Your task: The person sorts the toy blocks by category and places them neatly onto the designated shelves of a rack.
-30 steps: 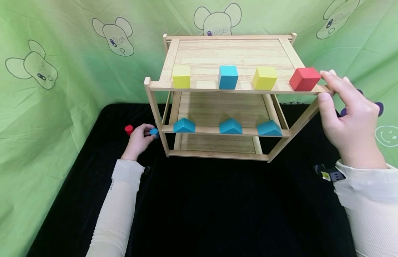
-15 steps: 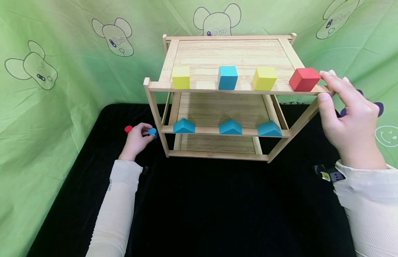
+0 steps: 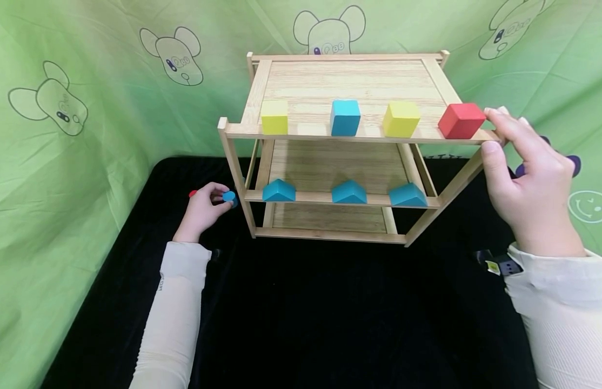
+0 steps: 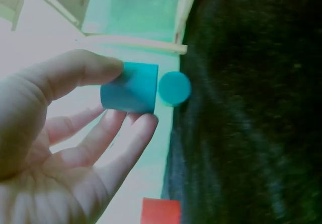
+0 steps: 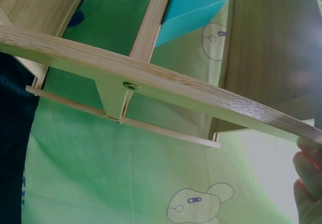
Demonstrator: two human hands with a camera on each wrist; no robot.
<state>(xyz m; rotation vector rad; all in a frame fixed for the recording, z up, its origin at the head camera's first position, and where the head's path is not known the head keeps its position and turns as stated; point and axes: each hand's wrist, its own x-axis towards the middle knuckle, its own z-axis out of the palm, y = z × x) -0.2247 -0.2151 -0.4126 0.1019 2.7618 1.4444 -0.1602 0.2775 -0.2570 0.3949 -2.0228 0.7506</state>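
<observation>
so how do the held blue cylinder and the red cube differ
The held blue cylinder is round-sided; the red cube has flat faces. The held blue cylinder is pinched in the left hand; the red cube sits on the top shelf. Both are single-coloured.

the head view is bright, the left wrist view hazily overexposed.

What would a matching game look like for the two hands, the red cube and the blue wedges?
Things:
1. left hand
2. red cube
3. right hand
4. blue wedges

Places or states:
A. along the middle shelf front
B. at a corner of the rack
C. holding a blue cylinder
D. on the top shelf

Pairs: 1-C, 2-D, 3-B, 4-A
</observation>
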